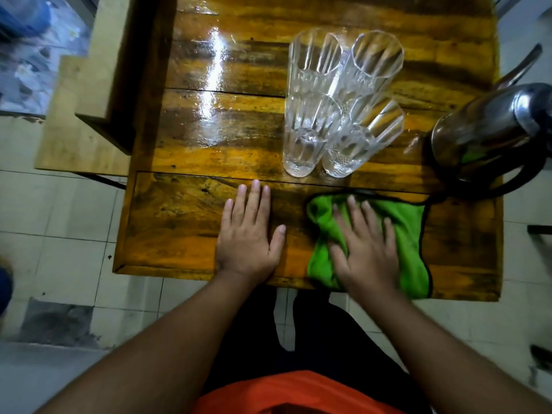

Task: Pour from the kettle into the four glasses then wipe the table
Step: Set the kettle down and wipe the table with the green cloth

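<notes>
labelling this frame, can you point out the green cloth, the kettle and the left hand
green cloth [409, 234]: head view, on the bare fabric right of the fingers.
kettle [484, 130]: head view, on its steel body.
left hand [248, 237]: head view, on the back of the hand.

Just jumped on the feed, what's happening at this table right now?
A person stands at a wooden table. The right hand lies flat on a green cloth at the near edge. The left hand rests flat on bare wood beside it. Four clear glasses stand clustered further back, and a metal kettle sits to their right. The wood behind shines.
</notes>
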{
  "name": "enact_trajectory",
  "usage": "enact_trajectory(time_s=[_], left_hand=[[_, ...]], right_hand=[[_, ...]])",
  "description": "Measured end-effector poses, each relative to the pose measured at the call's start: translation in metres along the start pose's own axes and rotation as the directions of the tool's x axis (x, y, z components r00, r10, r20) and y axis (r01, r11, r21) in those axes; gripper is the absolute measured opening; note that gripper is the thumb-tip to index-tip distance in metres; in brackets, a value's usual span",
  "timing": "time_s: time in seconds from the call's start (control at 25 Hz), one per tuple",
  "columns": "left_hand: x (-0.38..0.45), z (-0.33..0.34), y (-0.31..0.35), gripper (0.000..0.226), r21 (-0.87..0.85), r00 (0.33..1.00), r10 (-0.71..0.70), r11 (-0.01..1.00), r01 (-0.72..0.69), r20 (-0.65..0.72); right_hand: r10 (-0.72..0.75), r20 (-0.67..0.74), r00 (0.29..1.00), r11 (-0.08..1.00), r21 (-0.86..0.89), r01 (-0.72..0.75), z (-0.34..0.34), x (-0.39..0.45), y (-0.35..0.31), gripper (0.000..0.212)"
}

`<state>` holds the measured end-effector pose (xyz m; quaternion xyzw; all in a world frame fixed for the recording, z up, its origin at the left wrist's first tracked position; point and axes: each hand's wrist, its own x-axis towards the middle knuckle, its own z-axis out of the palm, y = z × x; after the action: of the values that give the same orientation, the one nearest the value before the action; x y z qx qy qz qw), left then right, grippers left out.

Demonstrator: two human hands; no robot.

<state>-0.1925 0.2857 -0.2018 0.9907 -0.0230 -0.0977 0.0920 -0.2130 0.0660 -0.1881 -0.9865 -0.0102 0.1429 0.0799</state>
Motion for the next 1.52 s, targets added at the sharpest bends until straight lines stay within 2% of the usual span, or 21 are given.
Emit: enact_trajectory(time_s=[0.12,0.24,0.32,0.4,0.56,0.72,0.8,0.88,1.12,1.24,1.36,1.52], left_hand=[[0.001,-0.007,0.018,0.074,-0.049,0.999,0.018,0.999,-0.020,-0.032],[0.002,-0.003,0.063,0.075,-0.158,0.985,0.166,0.973,-0.170,-0.039],[0.000,0.007,0.076,0.076,-0.141,0.980,0.197,0.970,-0.197,-0.012],[0.000,0.015,0.076,0.075,-0.090,0.979,0.202,0.975,-0.202,-0.005],[0.000,0.016,0.075,0.075,-0.035,0.979,0.205,0.978,-0.205,0.001],[0.003,0.015,0.094,0.078,-0.099,0.988,0.153,0.983,-0.154,-0.015],[0.003,0.017,0.109,0.077,-0.104,0.983,0.185,0.977,-0.184,-0.001],[0.002,0.021,0.114,0.076,-0.070,0.976,0.217,0.974,-0.214,0.025],[0.002,0.019,0.115,0.079,-0.011,0.978,0.198,0.980,-0.198,0.058],[0.003,0.017,0.119,0.080,-0.006,0.984,0.173,0.985,-0.173,0.051],[0.006,0.015,0.131,0.079,-0.057,0.987,0.161,0.985,-0.160,0.019],[0.008,0.020,0.144,0.079,-0.024,0.979,0.201,0.980,-0.200,0.044]], right_hand=[[0.112,-0.042,0.993,0.992,0.060,-0.110,-0.010,0.027,0.002,0.071],[0.068,-0.074,0.995,0.997,0.053,-0.064,0.001,-0.018,0.009,0.073],[0.021,-0.043,0.999,0.999,0.025,-0.020,0.006,-0.040,0.019,0.073],[0.017,-0.055,0.998,1.000,0.025,-0.015,0.001,-0.021,0.033,0.072],[0.097,-0.084,0.992,0.994,0.064,-0.092,-0.016,0.031,0.048,0.071],[0.086,-0.087,0.992,0.995,0.054,-0.082,-0.003,-0.018,0.058,0.073],[0.059,-0.054,0.997,0.998,0.032,-0.058,0.002,-0.041,0.066,0.074],[0.037,-0.032,0.999,0.999,0.029,-0.037,-0.001,-0.033,0.076,0.073],[0.064,-0.053,0.997,0.995,0.080,-0.060,-0.023,0.022,0.102,0.069],[0.083,-0.067,0.994,0.992,0.098,-0.076,-0.020,0.001,0.104,0.069],[0.061,-0.035,0.998,0.997,0.043,-0.059,-0.011,-0.031,0.108,0.071],[0.044,-0.031,0.999,0.998,0.048,-0.042,-0.023,0.001,0.126,0.070]])
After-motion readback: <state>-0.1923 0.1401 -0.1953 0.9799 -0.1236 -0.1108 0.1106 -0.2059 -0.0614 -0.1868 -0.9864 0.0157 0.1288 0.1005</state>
